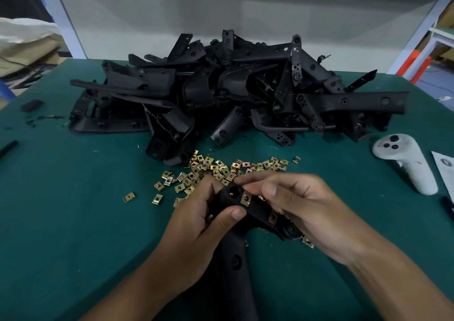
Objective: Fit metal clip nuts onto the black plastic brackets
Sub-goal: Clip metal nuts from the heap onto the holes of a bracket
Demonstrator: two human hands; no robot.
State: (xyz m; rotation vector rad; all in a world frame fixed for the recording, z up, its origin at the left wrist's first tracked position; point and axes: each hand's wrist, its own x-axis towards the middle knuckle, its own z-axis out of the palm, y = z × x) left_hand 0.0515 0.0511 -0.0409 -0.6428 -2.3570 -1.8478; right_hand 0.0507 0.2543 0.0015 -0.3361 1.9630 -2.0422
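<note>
Curled fingers of the left hand (196, 218) wrap the upper part of a black plastic bracket (235, 266), the thumb lying across its face just below a round hole. Fingers of the right hand (302, 207) are bent over the bracket's right branch, thumb and forefinger tips pinching the bracket's edge right beside a brass-coloured clip nut (246, 198) seated there. A second clip nut (273, 218) sits further along the same branch, under the right palm. The bracket's long stem runs down toward the person, between the two forearms.

Taking the held bracket as the landmark: directly behind it, touching the knuckles of both hands, lies a loose scatter of clip nuts (221, 169) on the green table mat (73, 210); a few strays lie to its left. Further behind the scatter rises a big heap of black brackets (233, 92). Well to the right of the held bracket rests a white handheld controller (403, 161), and beyond that a sheet of white paper (446, 170) at the frame edge. Far left lies a small black block (32, 105).
</note>
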